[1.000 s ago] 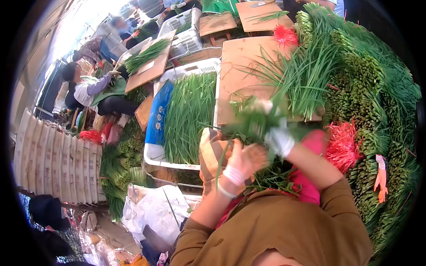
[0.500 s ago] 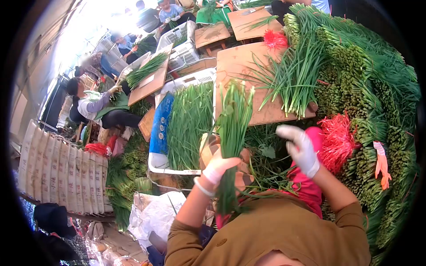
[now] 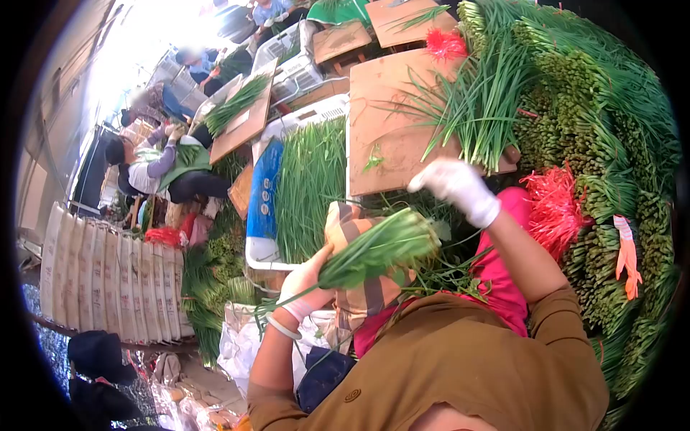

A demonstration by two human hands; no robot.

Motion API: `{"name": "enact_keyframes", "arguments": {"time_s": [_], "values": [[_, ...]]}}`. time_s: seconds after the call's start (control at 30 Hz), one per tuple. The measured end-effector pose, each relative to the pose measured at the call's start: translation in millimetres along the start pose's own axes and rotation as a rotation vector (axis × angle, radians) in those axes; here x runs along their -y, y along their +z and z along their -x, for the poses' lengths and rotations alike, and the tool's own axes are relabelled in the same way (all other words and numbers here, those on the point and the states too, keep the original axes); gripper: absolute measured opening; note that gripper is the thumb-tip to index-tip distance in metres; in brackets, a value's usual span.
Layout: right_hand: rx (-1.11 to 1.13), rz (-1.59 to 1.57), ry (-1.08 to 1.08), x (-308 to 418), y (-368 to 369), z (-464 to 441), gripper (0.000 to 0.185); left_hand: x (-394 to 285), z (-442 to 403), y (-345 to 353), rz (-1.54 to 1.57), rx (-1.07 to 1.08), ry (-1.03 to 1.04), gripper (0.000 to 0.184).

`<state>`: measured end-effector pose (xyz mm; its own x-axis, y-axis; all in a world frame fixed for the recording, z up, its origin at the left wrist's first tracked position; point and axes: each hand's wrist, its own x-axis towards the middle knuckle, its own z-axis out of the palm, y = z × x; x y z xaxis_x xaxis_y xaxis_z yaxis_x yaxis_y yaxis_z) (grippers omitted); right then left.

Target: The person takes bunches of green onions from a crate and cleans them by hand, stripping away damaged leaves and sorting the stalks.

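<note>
My left hand [image 3: 305,284], in a white glove, is closed around a bunch of green chives [image 3: 381,248]. The bunch lies tilted above my lap, its pale cut ends toward the right. My right hand [image 3: 460,190], also gloved, hovers near the front edge of a wooden board [image 3: 392,154], apart from the bunch; its fingers point left and appear to hold nothing. Loose chives [image 3: 478,118] lie on the board's right part. Left of the board stands a white crate [image 3: 269,255] filled with long green chives [image 3: 309,190].
Stacked chive bundles [image 3: 568,122] rise along my right. Red ties [image 3: 553,212] and an orange-and-white glove [image 3: 627,262] rest against them. A coworker [image 3: 154,169] sits at the left near another board [image 3: 248,133]. Nested white crates [image 3: 111,276] lie at the lower left.
The bunch has swung from upright to nearly level, cut ends now to the right, as my left hand moved left and down. My right hand moved slightly up and left.
</note>
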<state>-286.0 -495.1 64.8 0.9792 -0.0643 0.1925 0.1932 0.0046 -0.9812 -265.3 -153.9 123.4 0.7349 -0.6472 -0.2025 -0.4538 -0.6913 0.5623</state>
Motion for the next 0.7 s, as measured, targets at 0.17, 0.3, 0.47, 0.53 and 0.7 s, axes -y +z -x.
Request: {"name": "enact_keyframes", "arguments": {"time_s": [0.17, 0.3, 0.47, 0.53, 0.7], "values": [[-0.448, -0.258, 0.076, 24, -38, 5, 0.018, 46, 15, 16, 0.469, -0.102, -0.197, 0.071], [-0.149, -0.017, 0.070, 37, 21, 30, 0.014, 34, 12, 32, 0.749, -0.121, -0.189, 0.064], [-0.014, 0.625, 0.011, 45, 63, 34, 0.038, 7, 3, 54, 0.798, -0.228, -0.163, 0.063], [-0.142, 0.667, -0.245, 14, 78, 27, 0.034, 17, 1, 73, 0.762, -0.270, -0.142, 0.067], [0.218, 0.546, -0.380, -22, 94, 34, 0.019, 30, -7, 94, 0.449, -0.340, -0.180, 0.076]]}}
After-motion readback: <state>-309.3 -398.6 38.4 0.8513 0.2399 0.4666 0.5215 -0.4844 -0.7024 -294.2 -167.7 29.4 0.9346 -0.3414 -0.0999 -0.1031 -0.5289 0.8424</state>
